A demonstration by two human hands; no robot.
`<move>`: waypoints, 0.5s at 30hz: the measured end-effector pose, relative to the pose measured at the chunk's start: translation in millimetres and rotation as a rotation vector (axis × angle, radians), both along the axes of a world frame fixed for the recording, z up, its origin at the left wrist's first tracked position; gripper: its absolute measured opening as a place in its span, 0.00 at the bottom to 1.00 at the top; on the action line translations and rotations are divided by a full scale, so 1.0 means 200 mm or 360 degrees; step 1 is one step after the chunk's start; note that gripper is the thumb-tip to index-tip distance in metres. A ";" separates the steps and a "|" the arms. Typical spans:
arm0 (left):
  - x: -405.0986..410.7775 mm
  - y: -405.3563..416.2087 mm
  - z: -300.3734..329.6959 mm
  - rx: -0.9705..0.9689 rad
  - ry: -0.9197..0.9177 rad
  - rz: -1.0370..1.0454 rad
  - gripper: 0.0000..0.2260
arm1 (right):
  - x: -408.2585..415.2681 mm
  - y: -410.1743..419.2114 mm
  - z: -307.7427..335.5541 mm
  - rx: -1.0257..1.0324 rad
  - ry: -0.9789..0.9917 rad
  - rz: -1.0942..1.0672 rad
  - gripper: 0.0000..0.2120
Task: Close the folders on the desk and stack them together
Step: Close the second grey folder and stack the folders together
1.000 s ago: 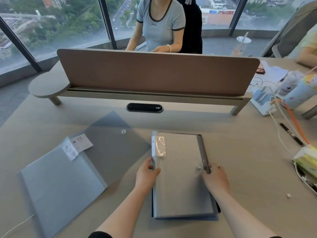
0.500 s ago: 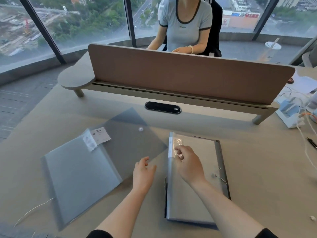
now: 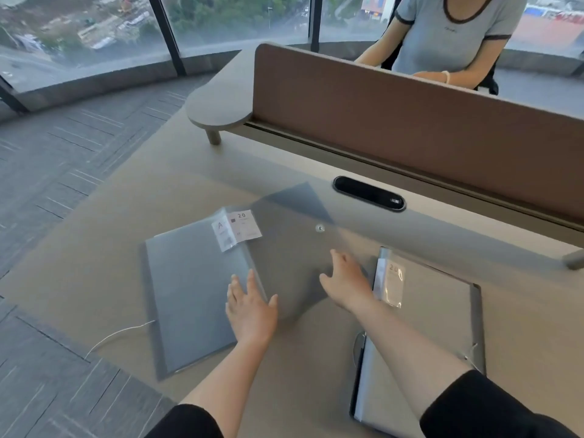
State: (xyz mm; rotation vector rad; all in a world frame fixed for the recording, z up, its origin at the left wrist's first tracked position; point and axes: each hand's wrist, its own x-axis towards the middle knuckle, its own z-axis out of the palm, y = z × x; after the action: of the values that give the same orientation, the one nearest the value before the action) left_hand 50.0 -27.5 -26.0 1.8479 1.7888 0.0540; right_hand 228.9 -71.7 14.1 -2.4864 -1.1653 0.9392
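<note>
— Grey plastic, lying open: where does the open folder [image 3: 221, 286] sit?
— Left of centre on the beige counter [image 3: 132, 235], its darker flap spread toward the middle, a white label [image 3: 237, 229] at its top edge.

— And the hands?
— Both spread, fingers straight, nothing in either grip. The left hand [image 3: 251, 306] hovers at the fold; the right hand [image 3: 346, 279] reaches over the flap's right edge. Contact cannot be judged.

— The other folders?
— A closed stack [image 3: 423, 336] lies at lower right, just beside the right forearm. A brown divider [image 3: 410, 121] crosses the upper right, a seated person [image 3: 452, 36] behind it.
</note>
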 end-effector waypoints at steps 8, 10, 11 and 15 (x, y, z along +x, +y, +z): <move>-0.05 0.11 -0.09 -0.0129 0.0130 -0.0075 0.43 | 0.11 0.19 -0.14 -0.0266 -0.0096 -0.0164 0.25; -0.06 0.12 -0.10 -0.0156 0.0155 -0.0083 0.44 | 0.14 0.21 -0.17 -0.0287 -0.0133 -0.0186 0.22; -0.06 0.12 -0.10 -0.0163 0.0156 -0.0081 0.44 | 0.15 0.22 -0.18 -0.0287 -0.0155 -0.0199 0.22; -0.09 0.14 -0.11 -0.0174 0.0157 -0.0078 0.44 | 0.18 0.29 -0.20 -0.0237 -0.0212 -0.0274 0.23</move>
State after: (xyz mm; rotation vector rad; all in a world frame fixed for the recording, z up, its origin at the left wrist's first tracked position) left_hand 31.1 -0.4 -48.7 1.8435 1.7739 -0.1532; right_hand 265.6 -13.8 -25.0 -2.7534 -0.9290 0.8538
